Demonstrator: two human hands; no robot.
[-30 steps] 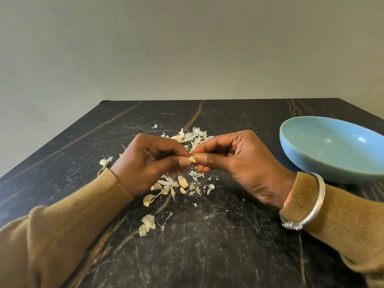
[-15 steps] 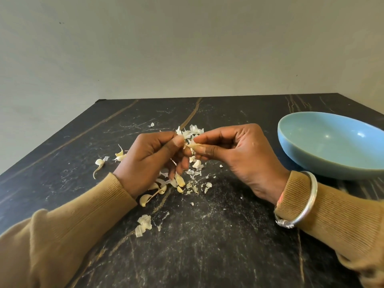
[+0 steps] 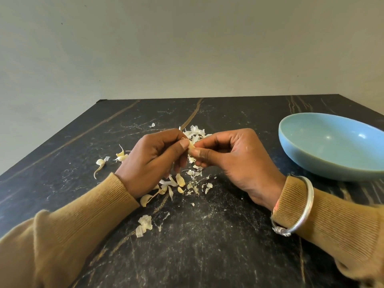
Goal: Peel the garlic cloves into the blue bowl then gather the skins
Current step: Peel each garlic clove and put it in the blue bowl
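Both hands point(image 3: 152, 161) point(image 3: 235, 161) on one garlic clove point(image 3: 191, 144)

Left hand point(image 3: 153, 161) and right hand point(image 3: 236, 159) are pinching the garlic clove point(image 3: 191, 144) between thumbs and fingertips, covering nearly all of it. Only a pale sliver is showing, too small for judging how much skin is clinging. Both hands are hiding part of the skins point(image 3: 195, 133) scattered beneath and behind them. Right frame edge is cutting off the blue bowl point(image 3: 324, 165). Table point(image 3: 207, 246) is running out of frame left, right and near. Both sleeves point(image 3: 62, 235) are leaving frame at the near edge.
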